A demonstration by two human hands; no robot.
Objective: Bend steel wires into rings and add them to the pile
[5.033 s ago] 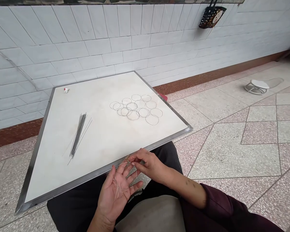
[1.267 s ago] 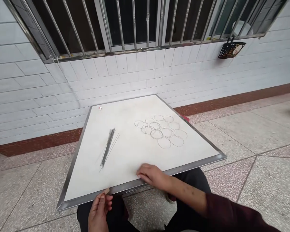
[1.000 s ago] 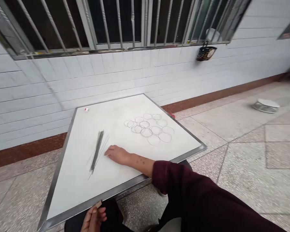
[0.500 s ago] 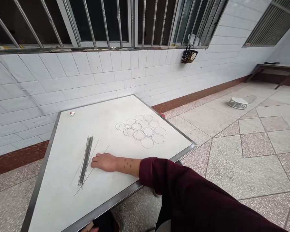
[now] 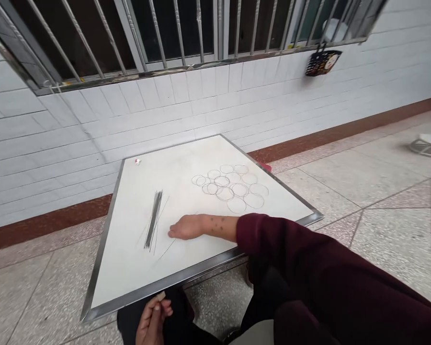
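Observation:
My right hand reaches over the white tabletop, its fingers pinched on a thin dark wire that slants down and left from them. Left of that hand lies a narrow bundle of straight wires, with a few loose ones beside it. Farther right, several thin wire rings are spread flat, overlapping one another. Below the table's front edge, my left hand is closed on a small beige piece; its exact kind is unclear.
The table has a metal edge. A small white and red object sits at its far left corner. Behind stand a white tiled wall and a barred window. A dark basket hangs from the bars; a white stool is at right.
The view has turned left, so the table appears farther right. My right hand has drawn slightly away from the bundle with the wire. More of my left hand now shows.

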